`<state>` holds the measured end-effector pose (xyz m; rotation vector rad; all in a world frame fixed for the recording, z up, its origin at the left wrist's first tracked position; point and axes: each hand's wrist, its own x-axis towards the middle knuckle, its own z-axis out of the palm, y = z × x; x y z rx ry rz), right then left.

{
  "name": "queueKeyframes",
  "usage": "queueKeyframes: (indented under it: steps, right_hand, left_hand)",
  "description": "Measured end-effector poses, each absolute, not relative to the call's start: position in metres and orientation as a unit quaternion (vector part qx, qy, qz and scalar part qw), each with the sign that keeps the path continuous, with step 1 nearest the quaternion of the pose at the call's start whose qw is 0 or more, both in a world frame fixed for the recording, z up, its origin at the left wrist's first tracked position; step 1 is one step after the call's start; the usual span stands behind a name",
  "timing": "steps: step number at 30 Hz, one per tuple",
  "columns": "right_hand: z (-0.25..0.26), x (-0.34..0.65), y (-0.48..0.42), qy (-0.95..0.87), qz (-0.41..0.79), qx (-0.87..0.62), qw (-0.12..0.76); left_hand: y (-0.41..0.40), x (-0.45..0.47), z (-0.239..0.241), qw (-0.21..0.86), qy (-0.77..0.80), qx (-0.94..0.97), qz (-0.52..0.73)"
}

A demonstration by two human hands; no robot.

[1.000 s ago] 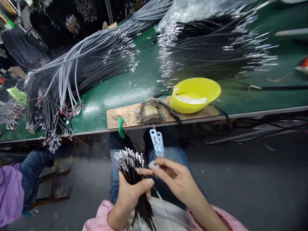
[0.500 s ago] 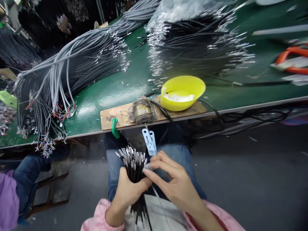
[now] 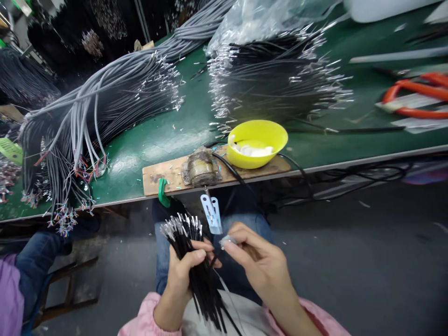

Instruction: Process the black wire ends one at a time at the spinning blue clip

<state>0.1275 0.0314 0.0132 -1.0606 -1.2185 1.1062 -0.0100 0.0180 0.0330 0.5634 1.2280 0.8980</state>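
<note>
A bundle of thin black cables (image 3: 201,284) with shiny stripped tips leans to the left in my left hand (image 3: 184,268), whose fingers wrap round it. To the right of the bundle, my right hand (image 3: 261,256) is closed in a pinch. A small whitish, see-through piece (image 3: 228,240) shows at its fingertips; its kind is unclear. One dark cable runs near those fingertips, but I cannot tell whether they touch it. Just above hangs a light-blue clothes peg (image 3: 211,213), fixed to the shaft of a small motor (image 3: 202,169).
The motor sits on a wooden board (image 3: 157,179) at the table edge, held by a green clamp (image 3: 163,192). A yellow bowl (image 3: 257,144) with white stuff stands beside it. Behind lie black cables (image 3: 273,79), grey cables (image 3: 84,98) and orange-handled scissors (image 3: 413,98).
My right hand has drawn away from the bundle to the right. The bundle now tilts further left, and my left thumb lies across it. The view has shifted slightly.
</note>
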Motion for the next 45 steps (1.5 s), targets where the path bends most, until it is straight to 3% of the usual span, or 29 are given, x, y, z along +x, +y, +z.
queueKeyframes:
  steps: [4, 9, 16, 21, 32, 39, 42, 45]
  right_hand:
    - [0.012, 0.126, 0.033, -0.512, 0.481, -0.441, 0.559]
    - [0.011, 0.124, 0.036, -0.517, 0.462, -0.443, 0.569]
    - [0.009, 0.119, 0.033, -0.531, 0.527, -0.416, 0.517]
    - [0.018, 0.116, 0.033, -0.559, 0.481, -0.413, 0.534]
    - [0.016, 0.117, 0.039, -0.603, 0.456, -0.416, 0.505]
    - [0.018, 0.115, 0.034, -0.638, 0.286, -0.462, 0.546]
    - [0.019, 0.111, 0.03, -0.625, 0.254, -0.443, 0.591]
    - [0.02, 0.111, 0.029, -0.591, 0.346, -0.409, 0.602]
  left_hand:
    - [0.021, -0.009, 0.035, 0.693, 0.553, 0.284, 0.367]
    - [0.007, 0.005, 0.03, 0.592, 0.586, 0.288, 0.472]
    - [0.003, 0.005, 0.035, 0.526, 0.608, 0.326, 0.497]
    - [-0.004, 0.008, 0.04, 0.429, 0.667, 0.31, 0.525]
    - [-0.004, 0.005, 0.04, 0.443, 0.672, 0.303, 0.511]
    - [-0.003, 0.011, 0.028, 0.439, 0.674, 0.287, 0.52]
    - [-0.002, 0.013, 0.024, 0.487, 0.642, 0.26, 0.531]
    - [0.002, 0.013, 0.024, 0.583, 0.564, 0.207, 0.547]
